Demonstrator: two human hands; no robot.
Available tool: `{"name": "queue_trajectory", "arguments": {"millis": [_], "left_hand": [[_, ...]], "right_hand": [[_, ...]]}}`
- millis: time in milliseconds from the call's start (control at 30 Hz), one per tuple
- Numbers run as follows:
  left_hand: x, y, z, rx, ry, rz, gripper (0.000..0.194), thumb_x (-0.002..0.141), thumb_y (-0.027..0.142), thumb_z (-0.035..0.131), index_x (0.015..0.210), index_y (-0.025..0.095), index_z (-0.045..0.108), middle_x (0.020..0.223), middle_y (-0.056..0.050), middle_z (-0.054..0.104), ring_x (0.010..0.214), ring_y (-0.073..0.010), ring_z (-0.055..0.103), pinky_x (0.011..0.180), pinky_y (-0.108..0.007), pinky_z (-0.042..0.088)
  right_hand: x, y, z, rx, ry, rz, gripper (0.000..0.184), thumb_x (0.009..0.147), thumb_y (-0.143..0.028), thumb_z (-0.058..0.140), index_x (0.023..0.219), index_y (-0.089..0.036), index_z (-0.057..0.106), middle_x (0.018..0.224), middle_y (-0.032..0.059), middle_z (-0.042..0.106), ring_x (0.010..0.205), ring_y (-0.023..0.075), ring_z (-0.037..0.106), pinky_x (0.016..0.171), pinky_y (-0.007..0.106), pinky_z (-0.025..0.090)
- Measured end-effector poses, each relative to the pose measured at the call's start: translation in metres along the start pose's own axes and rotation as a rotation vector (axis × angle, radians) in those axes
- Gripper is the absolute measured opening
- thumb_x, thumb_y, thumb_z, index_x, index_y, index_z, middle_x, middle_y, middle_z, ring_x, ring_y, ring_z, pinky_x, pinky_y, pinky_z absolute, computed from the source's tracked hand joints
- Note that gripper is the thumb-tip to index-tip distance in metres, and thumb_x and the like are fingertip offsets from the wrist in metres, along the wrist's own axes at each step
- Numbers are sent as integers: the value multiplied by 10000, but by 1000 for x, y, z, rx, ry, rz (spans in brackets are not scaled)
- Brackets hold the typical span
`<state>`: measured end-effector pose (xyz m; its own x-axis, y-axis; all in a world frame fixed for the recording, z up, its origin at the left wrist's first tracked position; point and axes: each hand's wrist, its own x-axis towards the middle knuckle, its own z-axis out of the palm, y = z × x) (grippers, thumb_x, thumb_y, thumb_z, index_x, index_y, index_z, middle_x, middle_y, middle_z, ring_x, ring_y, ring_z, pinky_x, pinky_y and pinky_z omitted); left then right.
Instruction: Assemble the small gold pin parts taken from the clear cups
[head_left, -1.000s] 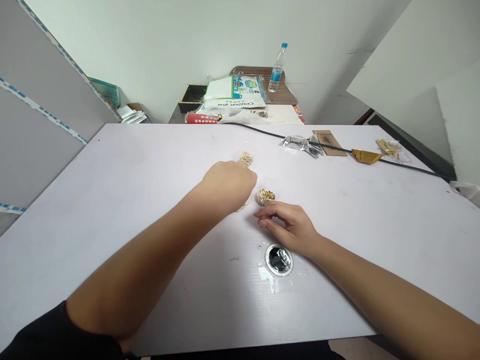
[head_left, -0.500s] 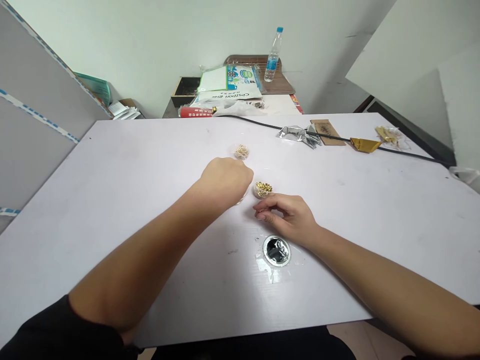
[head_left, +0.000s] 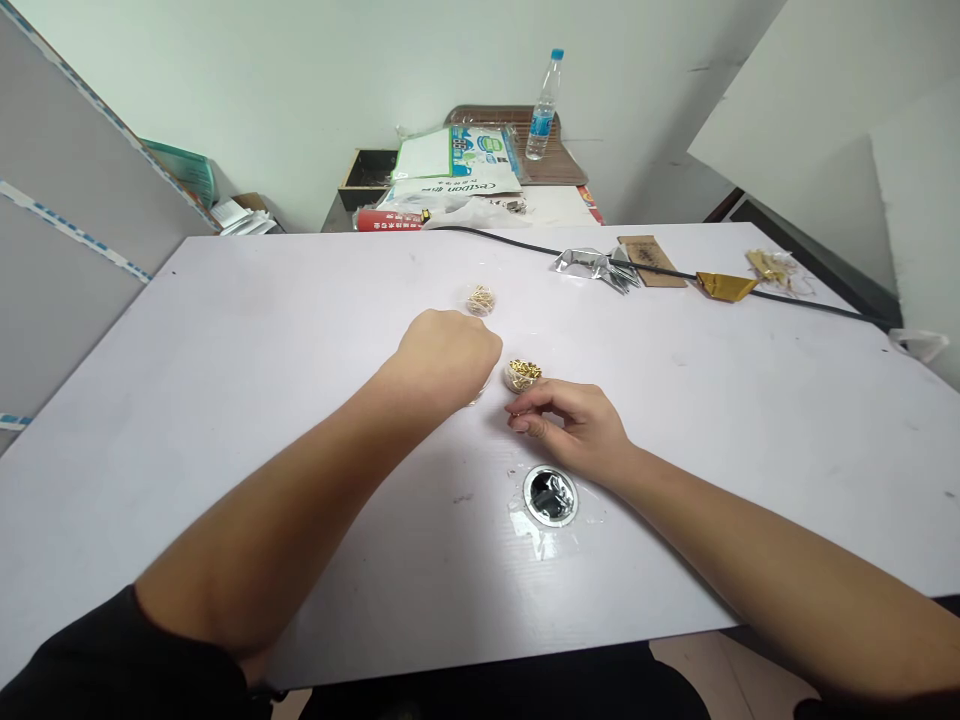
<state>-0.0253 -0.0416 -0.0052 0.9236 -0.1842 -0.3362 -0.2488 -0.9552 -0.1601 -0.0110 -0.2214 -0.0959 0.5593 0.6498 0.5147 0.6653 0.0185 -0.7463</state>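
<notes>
My left hand is bent down over the table with its back toward me. Its fingers are hidden, and part of a clear container shows from under it. My right hand rests on its side to the right, thumb and forefinger pinched together on something too small to make out. Just beyond those fingertips stands a small clear cup heaped with small gold-coloured metal pieces. Farther back, past my left hand, is another clear cup of thin pale-gold pieces.
A taped-over round cable hole lies in the white tabletop near me. Along the back edge run a black cable, a silver packet, brown cardboard and a gold packet. A water bottle stands beyond.
The whole view has shifted slightly. Both hands hold nearly the same pose and place beside the cups.
</notes>
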Motion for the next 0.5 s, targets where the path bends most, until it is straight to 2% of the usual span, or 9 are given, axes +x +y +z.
{"name": "queue_trajectory", "arguments": {"millis": [233, 500], "left_hand": [[-2, 0, -4, 4, -30, 21, 171, 716, 128, 614, 845, 151, 724, 729, -128, 672, 797, -262, 661, 573, -297, 360], [-7, -8, -12, -7, -69, 29, 254, 683, 76, 549, 838, 170, 727, 817, -99, 697, 681, -199, 612, 556, -289, 334]], "right_hand": [[-1, 1, 1, -22, -11, -6, 68, 892, -151, 617, 873, -185, 673, 753, 20, 735, 643, 122, 679, 557, 243, 545], [-1, 1, 0, -35, -18, -14, 71, 886, -142, 625, 868, -186, 677, 766, 21, 737, 671, 127, 681, 603, 253, 562]]}}
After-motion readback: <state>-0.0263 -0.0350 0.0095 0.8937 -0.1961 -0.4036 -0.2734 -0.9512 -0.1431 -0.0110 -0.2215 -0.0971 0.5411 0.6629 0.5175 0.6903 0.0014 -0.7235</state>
